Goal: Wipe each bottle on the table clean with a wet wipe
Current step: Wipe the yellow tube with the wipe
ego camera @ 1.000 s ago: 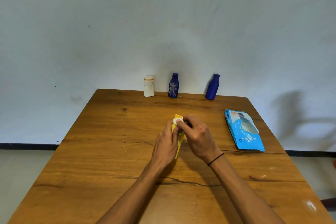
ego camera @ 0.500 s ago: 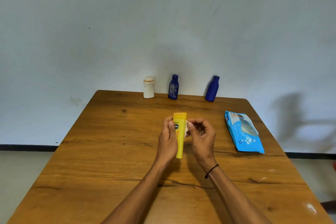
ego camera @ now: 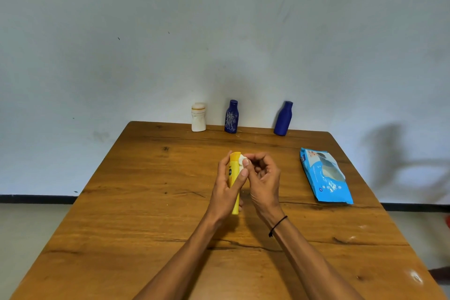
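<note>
Left hand [ego camera: 225,192] grips yellow bottle [ego camera: 234,178] upright above bench [ego camera: 146,202] centre; dark label, text unreadable. Right hand [ego camera: 261,178] fingers [ego camera: 246,160] pinch white wipe [ego camera: 241,161] against bottle top. Blue wipes pack [ego camera: 325,176] lies right, print illegible. Far edge: white bottle [ego camera: 198,117], patterned blue bottle [ego camera: 231,117], plain blue bottle [ego camera: 283,118].

Over the middle of the brown wooden surface [ego camera: 151,202], the left hand [ego camera: 225,192] holds a slim yellow plastic bottle [ego camera: 234,173] upright in its grip, fingers wrapped round the body. The right hand [ego camera: 261,178] pinches a small white wet wipe [ego camera: 242,160] against the bottle's top. A light blue wipes packet [ego camera: 325,175] lies flat to the right. Along the far edge stand a white squat bottle [ego camera: 198,117], a dark blue patterned bottle [ego camera: 231,117] and a plain dark blue bottle [ego camera: 283,118], well apart.
</note>
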The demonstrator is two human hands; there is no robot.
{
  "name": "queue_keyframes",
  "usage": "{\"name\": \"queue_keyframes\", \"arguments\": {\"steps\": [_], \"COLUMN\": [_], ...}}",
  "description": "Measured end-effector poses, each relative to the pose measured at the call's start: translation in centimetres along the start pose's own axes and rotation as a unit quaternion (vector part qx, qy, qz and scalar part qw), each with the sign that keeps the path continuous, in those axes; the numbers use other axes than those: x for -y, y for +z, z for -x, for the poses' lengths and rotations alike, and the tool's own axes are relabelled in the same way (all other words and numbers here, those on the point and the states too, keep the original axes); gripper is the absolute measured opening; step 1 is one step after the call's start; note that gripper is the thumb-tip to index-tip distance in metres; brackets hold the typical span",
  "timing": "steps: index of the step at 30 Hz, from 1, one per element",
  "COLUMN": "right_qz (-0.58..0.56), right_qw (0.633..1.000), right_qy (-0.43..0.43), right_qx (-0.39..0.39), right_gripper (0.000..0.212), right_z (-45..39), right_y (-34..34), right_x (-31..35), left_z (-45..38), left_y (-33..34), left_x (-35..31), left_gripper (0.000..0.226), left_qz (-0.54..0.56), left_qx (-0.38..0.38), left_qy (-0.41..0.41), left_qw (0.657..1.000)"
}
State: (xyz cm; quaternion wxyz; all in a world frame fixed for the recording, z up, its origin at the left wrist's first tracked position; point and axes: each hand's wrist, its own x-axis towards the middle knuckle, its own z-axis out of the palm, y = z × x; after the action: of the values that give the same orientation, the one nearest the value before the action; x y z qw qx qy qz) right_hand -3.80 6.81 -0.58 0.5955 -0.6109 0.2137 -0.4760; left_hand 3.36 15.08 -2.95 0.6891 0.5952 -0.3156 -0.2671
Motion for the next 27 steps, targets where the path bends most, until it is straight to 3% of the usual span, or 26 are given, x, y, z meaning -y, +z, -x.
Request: {"name": "queue_keyframes", "arguments": {"steps": [12, 15, 19, 27], "right_qz": [0.124, 0.15, 0.176, 0.223], "right_qw": [0.992, 0.988, 0.98, 0.972], "right_qy": [-0.007, -0.023, -0.09, -0.059], "right_qx": [-0.022, -0.023, 0.032, -0.037], "right_gripper": [0.003, 0.004, 0.005, 0.007], "right_z": [0.1, 0.4, 0.9, 0.6], "right_y": [0.2, 0.5, 0.9, 0.8], "right_x": [-0.9, -0.2, 0.8, 0.3], "left_z": [0.3, 0.3, 0.3, 0.3], "left_y": [-0.9, -0.7, -0.6, -0.8], "left_x": [0.7, 0.7, 0.7, 0.3], "left_gripper": [0.066, 0.079, 0.101, 0.085], "left_qz": [0.132, 0.143, 0.143, 0.165], "left_qx": [0.117, 0.11, 0.1, 0.13], "left_qy": [-0.056, -0.067, -0.078, -0.073], "left_qw": [0.983, 0.981, 0.982, 0.975]}}
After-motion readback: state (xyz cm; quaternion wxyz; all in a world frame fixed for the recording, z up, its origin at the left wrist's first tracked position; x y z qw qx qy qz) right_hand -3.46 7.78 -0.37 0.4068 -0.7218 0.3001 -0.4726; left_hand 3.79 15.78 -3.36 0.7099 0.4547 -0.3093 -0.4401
